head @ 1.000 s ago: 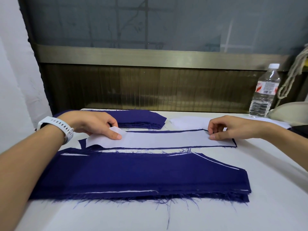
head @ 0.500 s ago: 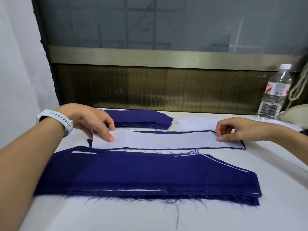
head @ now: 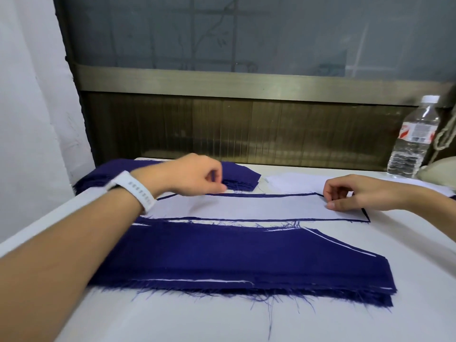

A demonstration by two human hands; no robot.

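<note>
White strip (head: 246, 208) flat on a thin blue piece (head: 366, 216) in the middle of the bench (head: 407, 243), right end pinched in the right grip (head: 355, 193), left grip (head: 192, 176) curled at its far edge, holding or not hard to tell, big blue pile (head: 222, 257) just in front.

You worked in soft, even light from above. Your right hand (head: 355, 193) cast only a faint shadow on the white table (head: 320, 317), and the frosted window (head: 246, 33) across the upper frame looked dim. Your left hand (head: 197, 176) was slightly motion-blurred, and straight lines bowed near the edges.
</note>
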